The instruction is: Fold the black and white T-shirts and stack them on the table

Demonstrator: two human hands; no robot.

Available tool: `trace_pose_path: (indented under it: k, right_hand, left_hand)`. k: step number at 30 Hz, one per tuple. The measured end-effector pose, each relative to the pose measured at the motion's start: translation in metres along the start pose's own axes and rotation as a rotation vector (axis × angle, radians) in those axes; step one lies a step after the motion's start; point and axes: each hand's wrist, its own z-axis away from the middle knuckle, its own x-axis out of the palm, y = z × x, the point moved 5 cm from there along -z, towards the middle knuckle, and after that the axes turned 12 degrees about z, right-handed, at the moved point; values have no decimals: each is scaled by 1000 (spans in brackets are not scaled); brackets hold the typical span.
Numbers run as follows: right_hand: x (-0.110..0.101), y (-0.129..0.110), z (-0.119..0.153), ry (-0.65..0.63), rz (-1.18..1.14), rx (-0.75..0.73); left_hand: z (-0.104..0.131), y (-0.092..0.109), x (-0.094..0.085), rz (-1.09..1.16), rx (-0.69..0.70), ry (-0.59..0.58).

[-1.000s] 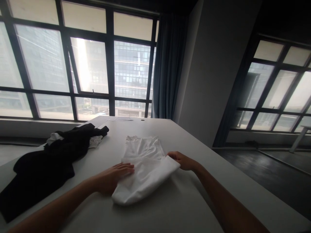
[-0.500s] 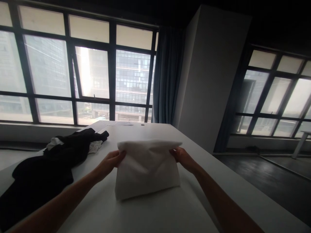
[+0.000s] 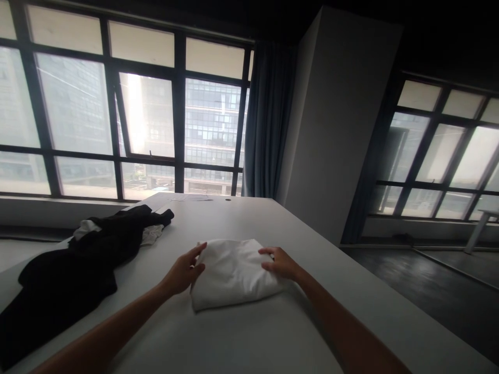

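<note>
A white garment (image 3: 230, 272) lies folded into a compact rectangle on the white table (image 3: 249, 332), in the middle of the view. My left hand (image 3: 183, 271) rests against its left edge with fingers spread and the thumb at the cloth. My right hand (image 3: 278, 262) lies flat on the garment's right side, palm down. Neither hand is closed around the cloth.
A heap of black clothing (image 3: 74, 265) with a bit of white fabric (image 3: 88, 227) sprawls over the table's left side. Papers (image 3: 191, 197) lie at the far end by the windows. The table's right edge drops to a dark floor (image 3: 429, 280).
The near half of the garment was lifted by both hands and folded over the far half. It now lies flat as a smaller rectangle, and my hands have come down onto it.
</note>
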Motion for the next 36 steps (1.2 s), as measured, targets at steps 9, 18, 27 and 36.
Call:
trace_pose_path:
  k: [9,18,27,36]
  right_hand:
    - [5,-1,3,15,399,33]
    - [64,-62,16,-113,422,-318]
    - [51,-25,4,-105,482,-108]
    - [60,-20,-58,-195,505,-110]
  left_hand:
    - [7,13,4,-574,-53,32]
    - [25,12,67,-726,176,-441]
    - [15,3,62,-762,24,-459]
    - [-58,-12,64,-899,-66,-182]
